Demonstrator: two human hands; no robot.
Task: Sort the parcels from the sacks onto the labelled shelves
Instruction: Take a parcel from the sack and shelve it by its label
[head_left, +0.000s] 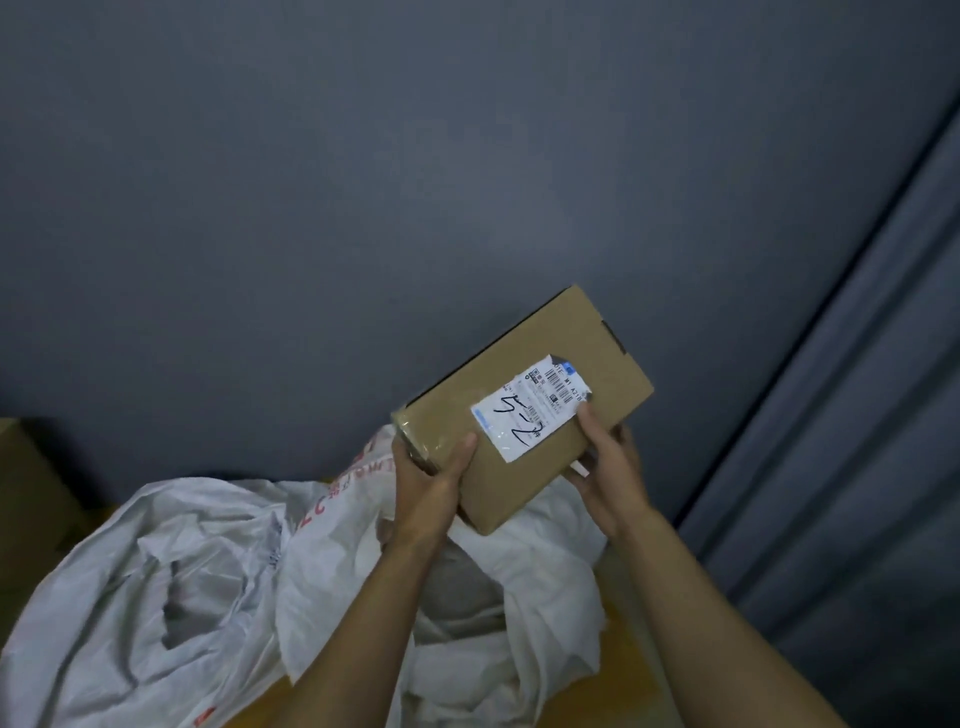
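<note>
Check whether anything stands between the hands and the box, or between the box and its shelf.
Nothing: the left hand and right hand grip the cardboard box above the white sacks. No shelf is in view, only a grey wall, so that path cannot be judged.

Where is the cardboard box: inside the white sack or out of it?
Out. The left hand and right hand hold the cardboard box up above the crumpled white sack, its label facing the camera.

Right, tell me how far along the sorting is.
Done: one cardboard box is out of the white sack. In hand: the left hand and right hand hold it above the sack, its handwritten label facing up. Left: shelving it; no shelf is in view, and what remains in the sack is hidden.
</note>
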